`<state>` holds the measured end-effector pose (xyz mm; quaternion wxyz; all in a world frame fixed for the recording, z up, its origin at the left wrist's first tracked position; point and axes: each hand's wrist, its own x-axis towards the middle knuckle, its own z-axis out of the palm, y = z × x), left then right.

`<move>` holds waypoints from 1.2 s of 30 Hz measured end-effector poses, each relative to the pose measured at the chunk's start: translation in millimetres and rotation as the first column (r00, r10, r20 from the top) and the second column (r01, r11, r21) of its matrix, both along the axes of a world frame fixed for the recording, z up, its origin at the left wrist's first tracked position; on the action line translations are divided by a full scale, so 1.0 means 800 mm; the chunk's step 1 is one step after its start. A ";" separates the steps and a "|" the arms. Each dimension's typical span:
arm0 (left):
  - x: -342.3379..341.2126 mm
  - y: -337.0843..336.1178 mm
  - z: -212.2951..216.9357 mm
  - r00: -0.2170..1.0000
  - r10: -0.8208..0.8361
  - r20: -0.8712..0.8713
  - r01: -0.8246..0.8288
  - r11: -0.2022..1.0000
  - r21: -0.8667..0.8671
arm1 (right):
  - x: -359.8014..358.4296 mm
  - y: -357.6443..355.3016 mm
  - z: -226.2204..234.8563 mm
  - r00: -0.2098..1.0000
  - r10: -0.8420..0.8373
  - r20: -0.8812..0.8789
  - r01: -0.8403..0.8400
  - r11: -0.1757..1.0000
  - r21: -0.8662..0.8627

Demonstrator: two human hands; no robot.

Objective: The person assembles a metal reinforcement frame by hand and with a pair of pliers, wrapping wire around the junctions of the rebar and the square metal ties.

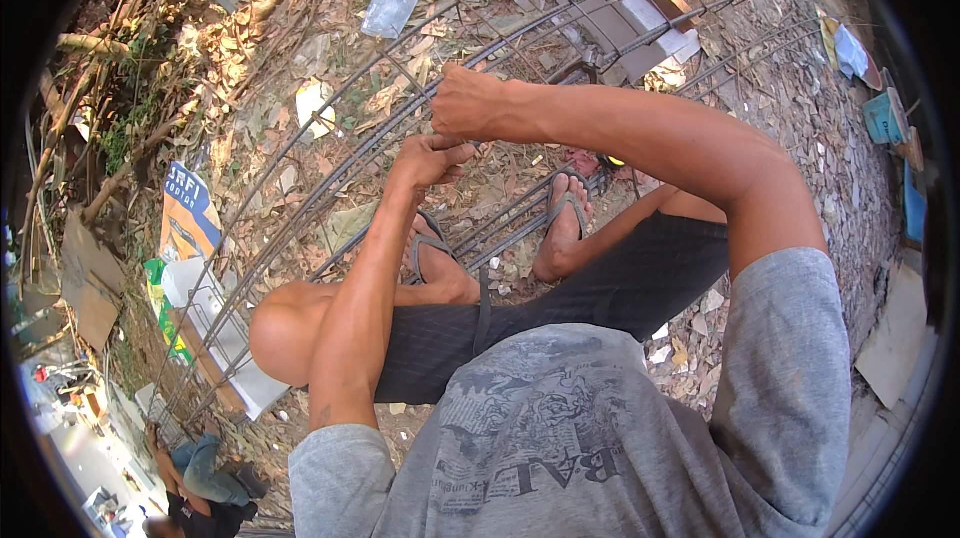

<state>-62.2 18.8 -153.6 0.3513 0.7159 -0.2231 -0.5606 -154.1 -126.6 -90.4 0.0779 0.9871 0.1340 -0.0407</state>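
Sunlit outdoor ground (300, 58) strewn with dry leaves, a clear plastic bag (391, 8) and cardboard scraps (85, 283)

The rebar cage (330, 178) runs across in front of me, over my feet. My right hand (470, 103) sits on its top bar, my left hand (428, 160) just below. Another person (195, 483) crouches far left.

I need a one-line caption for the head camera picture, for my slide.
Seated person's left hand and right hand grip a rebar cage on leaf-littered ground.
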 end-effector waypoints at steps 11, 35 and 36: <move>0.003 -0.002 0.001 0.997 -0.072 0.014 0.071 0.996 0.056 | -0.003 0.010 0.006 0.940 -0.282 -0.191 0.316 0.932 0.180; 0.005 -0.005 0.006 0.989 -0.149 0.003 0.148 0.985 0.084 | -0.103 0.119 -0.111 0.259 -0.826 -0.500 0.407 -0.376 0.832; 0.007 -0.006 0.006 0.988 -0.156 0.018 0.153 0.984 0.094 | -0.098 0.119 -0.113 0.238 -0.810 -0.535 0.337 -0.448 0.828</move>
